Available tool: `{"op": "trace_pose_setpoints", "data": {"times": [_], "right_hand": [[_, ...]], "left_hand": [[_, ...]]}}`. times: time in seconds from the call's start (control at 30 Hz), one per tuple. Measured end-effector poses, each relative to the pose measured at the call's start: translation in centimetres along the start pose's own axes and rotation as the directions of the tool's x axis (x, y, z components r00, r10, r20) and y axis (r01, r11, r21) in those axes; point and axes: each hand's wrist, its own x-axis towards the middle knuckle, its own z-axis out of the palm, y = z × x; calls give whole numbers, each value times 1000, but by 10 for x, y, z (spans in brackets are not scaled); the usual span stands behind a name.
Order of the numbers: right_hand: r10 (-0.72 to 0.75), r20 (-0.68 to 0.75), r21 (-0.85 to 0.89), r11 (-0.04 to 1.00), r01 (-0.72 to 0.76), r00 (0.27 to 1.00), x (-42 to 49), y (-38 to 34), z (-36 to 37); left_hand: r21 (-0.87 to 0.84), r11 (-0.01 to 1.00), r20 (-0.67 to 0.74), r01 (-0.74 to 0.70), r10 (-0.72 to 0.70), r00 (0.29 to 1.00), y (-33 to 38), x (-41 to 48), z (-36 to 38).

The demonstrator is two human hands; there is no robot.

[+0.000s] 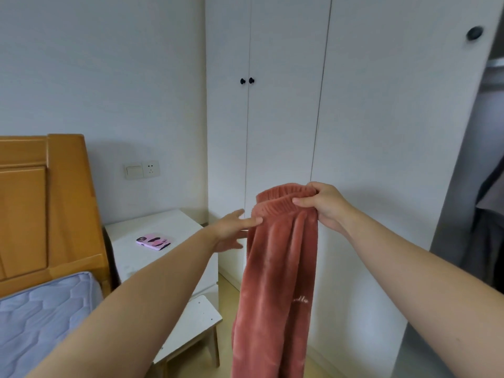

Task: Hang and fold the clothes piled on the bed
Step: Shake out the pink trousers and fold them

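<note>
Both forearms reach forward: the right hand (326, 205) has its grip pinched on the waistband of the pink trousers (275, 282), hanging at five o'clock before the wardrobe (286, 118). Left hand (231, 230), fingers straight, touches the waistband's nine o'clock edge. Probably straightening them for folding; next it should pinch there.
</note>
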Motion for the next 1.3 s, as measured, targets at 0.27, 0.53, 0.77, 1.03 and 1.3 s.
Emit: {"op": "trace_pose_setpoints", "data": {"times": [0.27,0.53,0.77,1.03,1.3], "right_hand": [[101,73,227,967,-115,992,21,3,32],[31,231,307,946,-103,972,33,3,80],[5,114,-389,920,40,993,29,2,77],[142,426,89,976,-197,893,27,-15,99],[64,206,-9,998,-63,976,70,-77,216]], "left_hand": [[-208,963,15,-171,177,984,3,6,-37],[-338,936,111,-101,147,983,-16,-10,-61],[-204,947,-206,-248,206,957,-9,-16,-75],[-88,922,-472,-377,295,831,19,-41,-89],[104,968,-446,-226,249,860,76,-103,-211]]}}
